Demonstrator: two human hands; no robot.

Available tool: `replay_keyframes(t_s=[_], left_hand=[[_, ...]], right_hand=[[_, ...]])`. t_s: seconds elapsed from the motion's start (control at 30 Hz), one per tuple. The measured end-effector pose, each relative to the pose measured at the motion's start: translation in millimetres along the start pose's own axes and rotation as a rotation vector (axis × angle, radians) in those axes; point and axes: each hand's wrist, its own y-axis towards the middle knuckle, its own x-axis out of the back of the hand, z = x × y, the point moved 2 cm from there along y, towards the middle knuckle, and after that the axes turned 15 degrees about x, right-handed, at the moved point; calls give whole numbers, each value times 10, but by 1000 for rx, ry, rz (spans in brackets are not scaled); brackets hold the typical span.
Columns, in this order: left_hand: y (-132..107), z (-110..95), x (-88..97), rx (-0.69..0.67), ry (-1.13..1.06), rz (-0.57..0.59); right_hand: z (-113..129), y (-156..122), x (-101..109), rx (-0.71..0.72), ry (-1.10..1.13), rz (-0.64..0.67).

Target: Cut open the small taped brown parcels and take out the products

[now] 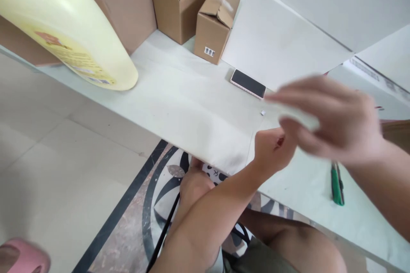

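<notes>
My left hand (273, 149) is curled into a fist above the pale table; whatever its fingers enclose, if anything, is hidden. Just right of it and slightly higher hovers my right hand (339, 115), blurred by motion, its fingers stretched out and the thumb apart, with nothing visible between them. Beyond both hands lies a phone (248, 83) with a dark screen and a pinkish edge. A tiny white piece (263, 113) rests on the table near my left fist. Below my right hand is a green utility knife (337, 185).
Small cardboard boxes (209, 30) stand at the back beside white panels (288, 34). A large pale-yellow bottle (80, 38) fills the upper left. The covered table (192, 102) has its front edge above my legs. A pink slipper (28, 256) shows on the floor.
</notes>
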Motion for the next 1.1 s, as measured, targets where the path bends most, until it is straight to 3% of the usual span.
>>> replay_keyframes(t_s=[0.07,0.13,0.23,0.33,0.43,0.67,0.77,0.87,1.0,1.1], left_hand=[[42,-2,126,15,-132,-103],[86,-21,269,-47,-224,-192],[142,-53,434,-150,-221,-199],[181,-56,529,-186,-167,-206],[208,-44,569,-220,-136,-243],[235,-65,584,-227,-197,-250],[223,-72,602,-138,-236,-223],[222,-69,631,-96,-263,-216],[249,-75,724,-107,-285,-252],[254,-111,868,-156,-292,-326]], right_hand=[[-585,310,-231,-141,-125,-18],[-1089,596,-516,-276,-206,95],[-1555,1044,-912,-359,-314,209],[-1735,1434,-1212,-435,-350,256],[-1825,1655,-1415,-472,-392,229],[-2070,1686,-1624,-420,-442,180],[-2062,1641,-1595,-355,-453,146],[-1853,1557,-1491,-278,-460,128],[-1232,1270,-1269,-302,-472,212],[-689,842,-1097,-289,-463,261]])
